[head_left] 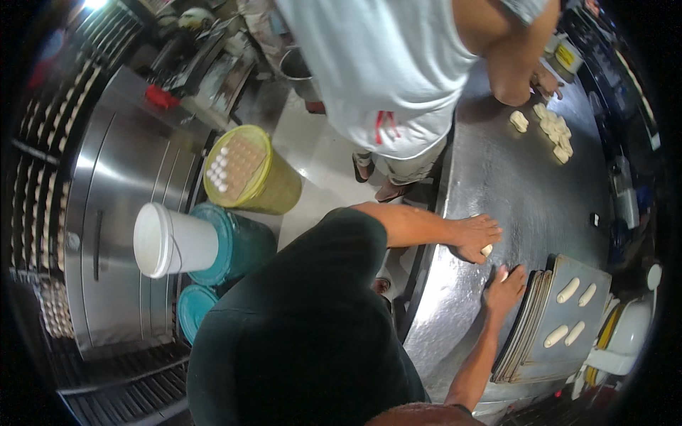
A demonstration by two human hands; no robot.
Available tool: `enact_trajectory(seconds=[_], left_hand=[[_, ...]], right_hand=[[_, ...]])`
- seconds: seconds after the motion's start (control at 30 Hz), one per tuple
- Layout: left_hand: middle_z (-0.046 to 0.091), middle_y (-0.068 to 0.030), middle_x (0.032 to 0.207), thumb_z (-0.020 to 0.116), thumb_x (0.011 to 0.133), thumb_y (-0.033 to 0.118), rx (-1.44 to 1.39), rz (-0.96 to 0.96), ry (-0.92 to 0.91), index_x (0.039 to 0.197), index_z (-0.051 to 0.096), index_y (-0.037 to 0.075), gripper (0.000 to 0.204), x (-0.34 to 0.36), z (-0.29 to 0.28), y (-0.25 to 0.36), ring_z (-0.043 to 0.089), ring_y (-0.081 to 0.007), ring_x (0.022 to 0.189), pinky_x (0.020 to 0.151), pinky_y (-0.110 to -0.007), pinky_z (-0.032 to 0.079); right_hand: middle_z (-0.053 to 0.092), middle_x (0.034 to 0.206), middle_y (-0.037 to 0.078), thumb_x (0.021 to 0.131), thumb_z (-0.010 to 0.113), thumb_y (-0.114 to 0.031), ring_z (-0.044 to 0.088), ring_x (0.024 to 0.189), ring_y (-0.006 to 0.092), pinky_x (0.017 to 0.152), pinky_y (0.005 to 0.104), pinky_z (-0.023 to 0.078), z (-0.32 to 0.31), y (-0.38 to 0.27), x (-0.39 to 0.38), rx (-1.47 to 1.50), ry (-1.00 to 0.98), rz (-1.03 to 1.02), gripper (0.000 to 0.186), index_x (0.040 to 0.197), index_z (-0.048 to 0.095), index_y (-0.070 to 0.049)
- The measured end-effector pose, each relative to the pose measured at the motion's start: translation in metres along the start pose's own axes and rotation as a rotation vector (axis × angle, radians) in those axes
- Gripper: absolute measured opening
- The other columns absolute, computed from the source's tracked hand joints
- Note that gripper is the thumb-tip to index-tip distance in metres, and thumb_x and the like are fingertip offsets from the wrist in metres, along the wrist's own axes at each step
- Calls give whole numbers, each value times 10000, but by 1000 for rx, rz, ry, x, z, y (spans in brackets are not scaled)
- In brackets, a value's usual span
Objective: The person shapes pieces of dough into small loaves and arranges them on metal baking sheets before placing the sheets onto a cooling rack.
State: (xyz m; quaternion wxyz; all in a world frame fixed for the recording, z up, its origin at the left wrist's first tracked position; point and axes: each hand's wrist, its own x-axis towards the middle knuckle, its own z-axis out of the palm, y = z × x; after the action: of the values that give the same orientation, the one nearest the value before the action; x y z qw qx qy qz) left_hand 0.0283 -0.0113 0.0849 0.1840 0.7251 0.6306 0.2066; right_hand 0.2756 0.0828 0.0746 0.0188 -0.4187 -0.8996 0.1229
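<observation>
head view: one picture, looking down on a steel table (511, 192) curving with the lens.
left hand (474, 236): palm down on the table, fingers spread flat over a small dough piece (486, 250); only a pale end shows at the lower edge of the hand.
right hand (504, 290): flat on the table just below the left hand, fingers together, pressing a second dough bit (502, 275) of which only a sliver shows at the fingertips.
dough axis: cannot tell for either piece, the hands cover most of them.
trays (547, 326): a stack just right of the right hand, touching its edge; four dough rolls (568, 290) lie on top, long axes slanting up to the right.
far from the grip: a cluster of dough lumps (554, 131) beyond the left hand, by another person's hand (545, 82); that person's head is cut off.
containers: left of the arms, a white bucket (170, 240) on a teal lid (227, 241), a yellow-green bin (249, 170) topped with an egg tray.
label: a small yellow one on a tub (566, 57) at the far corner, too blurred to make out.
</observation>
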Motion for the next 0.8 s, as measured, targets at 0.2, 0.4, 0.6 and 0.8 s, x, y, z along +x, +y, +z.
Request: enact_trajectory(seconds=[0.2,0.4,0.6,0.8], left_hand=[[617,-168,1385,749,712,214,21,181,-112,1358,623,64,675,45,-3,-24,525,-336,1352,1159,-538,377],[607,-167,1340,783,715,68,-246,237,293,1350,583,77,666,0,32,-83,525,-391,1303,1143,-480,408],[584,-152,1415,696,839,122,37,213,253,1399,567,66,578,30,5,-43,498,-339,1377,1197,-467,389],[595,-158,1398,704,840,120,-14,179,232,1384,573,56,563,-7,6,-48,516,-342,1365,1185,-471,397]], right_hand=[[450,1549,304,920,697,-386,390,1475,431,1231,516,274,-7,50,7,332,-25,-95,824,1542,395,63],[656,1330,223,933,714,-232,636,1237,359,1055,427,490,-34,13,-13,324,335,212,487,1342,614,12],[644,1270,180,792,802,-108,596,1191,367,1042,449,471,-12,19,-67,253,342,-42,416,1176,653,-48],[655,1207,136,776,830,-75,613,1073,339,924,457,487,-10,-16,-48,206,487,-83,432,1170,653,-65]])
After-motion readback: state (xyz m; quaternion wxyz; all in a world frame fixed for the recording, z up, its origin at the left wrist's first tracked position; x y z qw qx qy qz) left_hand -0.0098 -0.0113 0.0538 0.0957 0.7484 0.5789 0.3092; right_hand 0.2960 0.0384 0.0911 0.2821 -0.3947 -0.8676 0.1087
